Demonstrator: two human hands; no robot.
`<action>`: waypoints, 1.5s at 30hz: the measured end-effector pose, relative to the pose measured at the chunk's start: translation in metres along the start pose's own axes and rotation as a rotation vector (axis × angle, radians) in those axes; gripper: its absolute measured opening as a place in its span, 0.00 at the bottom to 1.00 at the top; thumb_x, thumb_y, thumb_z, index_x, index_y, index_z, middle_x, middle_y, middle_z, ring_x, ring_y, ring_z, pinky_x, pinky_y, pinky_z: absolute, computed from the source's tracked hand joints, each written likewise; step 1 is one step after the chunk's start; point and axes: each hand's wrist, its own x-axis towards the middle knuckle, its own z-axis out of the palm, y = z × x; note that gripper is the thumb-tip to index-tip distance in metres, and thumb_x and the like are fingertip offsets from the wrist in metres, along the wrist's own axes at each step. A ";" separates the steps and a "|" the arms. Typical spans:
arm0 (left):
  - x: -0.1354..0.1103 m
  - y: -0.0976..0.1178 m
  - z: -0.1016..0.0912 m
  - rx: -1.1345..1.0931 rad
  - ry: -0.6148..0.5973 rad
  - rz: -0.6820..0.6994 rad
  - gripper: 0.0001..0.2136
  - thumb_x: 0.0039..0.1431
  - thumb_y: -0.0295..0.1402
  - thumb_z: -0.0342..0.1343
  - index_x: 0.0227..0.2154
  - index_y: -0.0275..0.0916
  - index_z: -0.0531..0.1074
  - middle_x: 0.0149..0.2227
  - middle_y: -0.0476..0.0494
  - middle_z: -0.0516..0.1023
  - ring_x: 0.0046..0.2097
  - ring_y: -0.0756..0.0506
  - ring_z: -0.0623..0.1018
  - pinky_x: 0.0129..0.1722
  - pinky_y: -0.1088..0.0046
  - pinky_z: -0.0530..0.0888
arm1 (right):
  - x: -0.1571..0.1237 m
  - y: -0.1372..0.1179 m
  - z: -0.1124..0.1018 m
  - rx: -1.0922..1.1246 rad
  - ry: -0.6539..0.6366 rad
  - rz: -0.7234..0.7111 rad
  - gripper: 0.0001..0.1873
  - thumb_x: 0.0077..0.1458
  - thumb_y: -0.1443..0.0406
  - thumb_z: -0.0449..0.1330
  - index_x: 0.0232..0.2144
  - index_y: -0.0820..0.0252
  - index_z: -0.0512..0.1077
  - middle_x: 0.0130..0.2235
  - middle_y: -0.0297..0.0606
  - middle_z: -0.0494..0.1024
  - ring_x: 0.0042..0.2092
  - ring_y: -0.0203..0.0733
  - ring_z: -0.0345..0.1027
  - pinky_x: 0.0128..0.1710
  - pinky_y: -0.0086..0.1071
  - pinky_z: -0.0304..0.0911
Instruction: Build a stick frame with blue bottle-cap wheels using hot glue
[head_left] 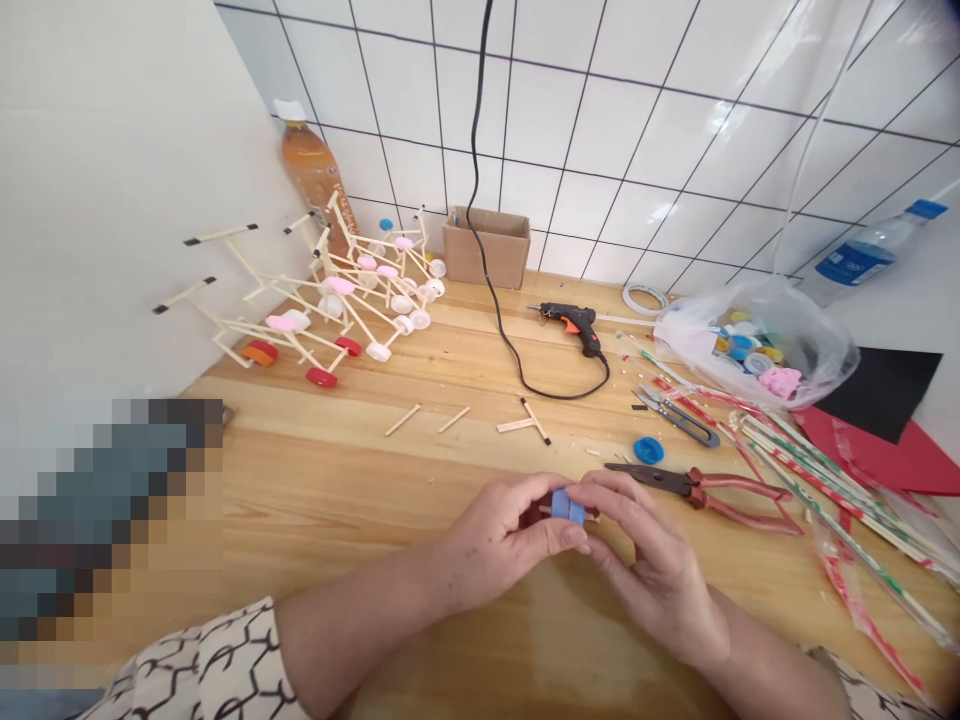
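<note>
- Left hand (499, 535): fingers closed around light-blue caps (568, 508), at lower centre of the frame.
- Right hand (649, 560): fingertips gripping the same caps from the right side.
- Pale stick ends (591, 517) poke out beside the caps.
- Pliers (694, 485) and a darker blue cap (649, 451) lie on the counter (322, 440), right of centre.
- Glue gun (571, 324): upper centre.
- Stick-built models (340, 286): upper left.

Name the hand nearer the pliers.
Right. The right hand is just on the near side of the pliers; the left hand is farther off, to their left.
</note>
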 end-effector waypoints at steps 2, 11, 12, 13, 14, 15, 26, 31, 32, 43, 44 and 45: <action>-0.001 -0.001 0.001 -0.006 0.015 0.012 0.13 0.59 0.36 0.52 0.44 0.34 0.68 0.37 0.43 0.75 0.40 0.47 0.75 0.40 0.72 0.71 | 0.000 0.000 0.002 -0.069 0.024 -0.010 0.19 0.56 0.69 0.55 0.50 0.53 0.64 0.43 0.43 0.72 0.45 0.45 0.69 0.43 0.38 0.68; -0.002 -0.003 0.002 -0.163 0.040 -0.067 0.14 0.59 0.38 0.52 0.44 0.35 0.68 0.39 0.42 0.75 0.31 0.52 0.70 0.28 0.79 0.67 | 0.001 -0.004 0.005 -0.140 0.041 -0.023 0.18 0.57 0.67 0.54 0.50 0.56 0.59 0.40 0.44 0.74 0.41 0.45 0.70 0.38 0.38 0.69; -0.002 -0.003 0.002 -0.177 0.040 -0.081 0.15 0.58 0.39 0.53 0.43 0.35 0.68 0.37 0.43 0.74 0.29 0.53 0.69 0.26 0.79 0.66 | 0.002 -0.004 0.004 -0.148 0.039 -0.035 0.18 0.57 0.67 0.54 0.50 0.56 0.59 0.40 0.43 0.74 0.40 0.45 0.70 0.38 0.38 0.69; -0.002 -0.003 0.002 -0.183 0.045 -0.086 0.15 0.58 0.40 0.53 0.43 0.35 0.69 0.35 0.44 0.74 0.28 0.54 0.68 0.25 0.80 0.66 | 0.002 -0.004 0.004 -0.157 0.037 -0.050 0.18 0.57 0.68 0.54 0.50 0.55 0.60 0.39 0.43 0.74 0.40 0.45 0.70 0.38 0.38 0.69; -0.002 -0.003 0.003 -0.181 0.055 -0.080 0.15 0.58 0.40 0.53 0.42 0.35 0.69 0.33 0.45 0.74 0.27 0.54 0.67 0.25 0.80 0.65 | 0.002 -0.004 0.004 -0.165 0.035 -0.064 0.18 0.57 0.68 0.54 0.50 0.55 0.60 0.39 0.43 0.75 0.40 0.45 0.71 0.38 0.38 0.69; -0.003 -0.003 0.003 -0.173 0.067 -0.067 0.15 0.58 0.40 0.54 0.42 0.35 0.70 0.32 0.46 0.73 0.27 0.54 0.67 0.25 0.80 0.66 | 0.001 -0.004 0.004 -0.170 0.030 -0.074 0.18 0.57 0.69 0.53 0.50 0.55 0.60 0.39 0.43 0.75 0.40 0.45 0.71 0.38 0.38 0.69; -0.006 -0.002 0.010 -0.133 0.110 0.071 0.11 0.57 0.28 0.52 0.43 0.34 0.69 0.38 0.43 0.76 0.41 0.48 0.75 0.43 0.72 0.72 | -0.003 -0.006 0.006 -0.098 0.011 -0.070 0.23 0.57 0.71 0.52 0.54 0.54 0.57 0.42 0.45 0.74 0.41 0.45 0.70 0.38 0.39 0.68; -0.007 -0.001 0.011 -0.076 0.119 0.112 0.12 0.57 0.25 0.51 0.44 0.34 0.69 0.41 0.42 0.76 0.43 0.47 0.76 0.44 0.72 0.73 | -0.004 -0.008 0.007 -0.071 0.013 -0.067 0.24 0.57 0.73 0.51 0.55 0.54 0.56 0.42 0.45 0.74 0.42 0.46 0.69 0.38 0.40 0.68; -0.008 -0.001 0.011 -0.058 0.123 0.117 0.12 0.57 0.26 0.51 0.45 0.34 0.69 0.41 0.42 0.76 0.42 0.47 0.76 0.44 0.71 0.73 | -0.004 -0.008 0.007 -0.059 0.009 -0.057 0.24 0.57 0.73 0.51 0.55 0.54 0.56 0.42 0.45 0.74 0.42 0.46 0.69 0.38 0.40 0.68; -0.002 -0.002 0.003 -0.178 0.058 -0.048 0.15 0.61 0.37 0.50 0.49 0.38 0.68 0.39 0.43 0.75 0.38 0.49 0.73 0.34 0.78 0.70 | 0.002 -0.007 -0.001 -0.093 -0.018 0.016 0.20 0.59 0.68 0.51 0.54 0.58 0.59 0.42 0.43 0.75 0.41 0.42 0.70 0.40 0.34 0.67; -0.002 -0.002 0.002 -0.189 0.067 -0.073 0.16 0.61 0.39 0.50 0.49 0.39 0.68 0.37 0.44 0.74 0.35 0.50 0.72 0.31 0.78 0.69 | 0.003 -0.006 -0.003 -0.088 -0.016 0.024 0.20 0.59 0.68 0.51 0.54 0.58 0.59 0.41 0.42 0.74 0.41 0.41 0.70 0.40 0.33 0.67; -0.001 -0.003 0.001 -0.197 0.077 -0.091 0.17 0.60 0.41 0.51 0.48 0.39 0.68 0.35 0.45 0.73 0.33 0.51 0.71 0.30 0.79 0.69 | 0.004 -0.005 -0.004 -0.079 -0.008 0.038 0.19 0.59 0.68 0.51 0.53 0.58 0.59 0.41 0.42 0.74 0.40 0.40 0.69 0.40 0.33 0.67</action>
